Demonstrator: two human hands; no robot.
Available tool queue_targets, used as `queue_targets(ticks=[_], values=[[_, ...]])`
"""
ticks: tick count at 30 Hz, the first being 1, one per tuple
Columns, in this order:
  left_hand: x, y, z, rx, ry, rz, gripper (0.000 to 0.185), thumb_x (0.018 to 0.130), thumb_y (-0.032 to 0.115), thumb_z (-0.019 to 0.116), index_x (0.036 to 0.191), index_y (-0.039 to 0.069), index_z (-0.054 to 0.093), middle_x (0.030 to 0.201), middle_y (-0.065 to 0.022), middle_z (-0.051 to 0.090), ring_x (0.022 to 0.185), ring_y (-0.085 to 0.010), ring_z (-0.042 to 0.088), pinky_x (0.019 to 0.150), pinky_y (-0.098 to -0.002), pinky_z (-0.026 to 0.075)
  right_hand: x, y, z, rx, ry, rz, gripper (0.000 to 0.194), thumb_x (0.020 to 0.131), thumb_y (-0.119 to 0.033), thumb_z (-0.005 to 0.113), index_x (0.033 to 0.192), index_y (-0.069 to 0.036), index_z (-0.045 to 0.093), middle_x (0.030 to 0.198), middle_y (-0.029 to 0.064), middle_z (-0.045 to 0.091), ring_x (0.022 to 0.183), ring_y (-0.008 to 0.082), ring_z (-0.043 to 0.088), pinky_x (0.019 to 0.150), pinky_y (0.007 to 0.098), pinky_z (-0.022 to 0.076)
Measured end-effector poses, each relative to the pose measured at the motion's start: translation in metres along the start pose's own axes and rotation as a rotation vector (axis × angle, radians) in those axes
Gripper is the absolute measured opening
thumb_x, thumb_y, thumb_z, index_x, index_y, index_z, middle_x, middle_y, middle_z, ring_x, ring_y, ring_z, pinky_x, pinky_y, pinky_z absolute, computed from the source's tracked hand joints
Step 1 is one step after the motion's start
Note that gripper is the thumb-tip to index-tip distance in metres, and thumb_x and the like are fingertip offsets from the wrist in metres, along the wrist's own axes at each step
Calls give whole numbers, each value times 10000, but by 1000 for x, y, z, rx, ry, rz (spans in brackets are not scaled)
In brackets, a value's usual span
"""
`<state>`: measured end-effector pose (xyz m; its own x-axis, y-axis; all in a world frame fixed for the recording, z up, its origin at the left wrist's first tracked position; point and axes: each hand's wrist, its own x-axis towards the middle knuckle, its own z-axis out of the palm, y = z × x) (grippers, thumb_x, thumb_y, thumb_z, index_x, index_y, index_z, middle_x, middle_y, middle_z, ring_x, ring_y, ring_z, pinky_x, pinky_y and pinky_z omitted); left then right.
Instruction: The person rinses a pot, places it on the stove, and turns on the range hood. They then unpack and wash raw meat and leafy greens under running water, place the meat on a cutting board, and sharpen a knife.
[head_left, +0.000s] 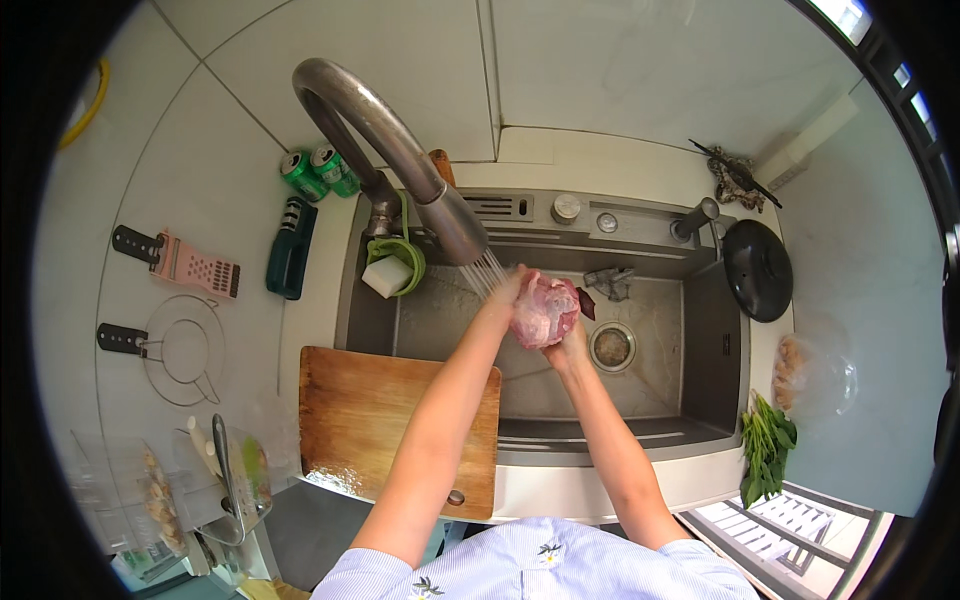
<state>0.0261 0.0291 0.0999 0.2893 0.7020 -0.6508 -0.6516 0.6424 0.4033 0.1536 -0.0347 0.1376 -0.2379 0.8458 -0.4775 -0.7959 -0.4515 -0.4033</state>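
Note:
A piece of raw meat, pink with pale fat, is held over the sink basin. My left hand grips its left side, close to the spray from the pull-down faucet. From below and to the right, my right hand supports it, most of the fingers hidden by the meat. Water falls in several thin streams around my left hand. A dark reddish piece shows at the meat's right edge; I cannot tell what it is. The drain strainer lies just right of my right hand.
A wooden cutting board overlaps the sink's left front. A green holder with a white sponge hangs by the faucet. A crumpled grey cloth lies in the basin. Leafy greens and a black lid are at right.

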Motion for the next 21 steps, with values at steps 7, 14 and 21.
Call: queue_targets(ticks=[7, 14, 21], values=[[-38, 1, 22, 215, 64, 41, 360, 892, 447, 493, 891, 103, 600, 948, -61, 640, 849, -192, 607, 795, -386, 498, 19, -19, 8, -351, 31, 26, 397, 964, -365, 348, 1227, -96, 476, 1191, 62, 560, 1070, 205, 549, 891, 364, 462], [-15, -9, -10, -3, 446, 449, 309, 934, 336, 461, 1024, 58, 561, 925, -68, 598, 860, -199, 564, 780, -354, 454, 1, -1, 40, -220, 145, 327, 444, 939, -440, 368, 1210, -111, 495, 1190, 67, 553, 1120, 230, 508, 940, 459, 402], [-85, -23, 2, 1085, 307, 690, 273, 890, 168, 525, 1130, 38, 523, 1050, -98, 597, 991, -209, 564, 862, -323, 440, 47, 21, 15, -171, -31, 275, 220, 910, -155, 502, 1097, -41, 523, 949, 104, 627, 849, 211, 628, 698, 338, 535]])
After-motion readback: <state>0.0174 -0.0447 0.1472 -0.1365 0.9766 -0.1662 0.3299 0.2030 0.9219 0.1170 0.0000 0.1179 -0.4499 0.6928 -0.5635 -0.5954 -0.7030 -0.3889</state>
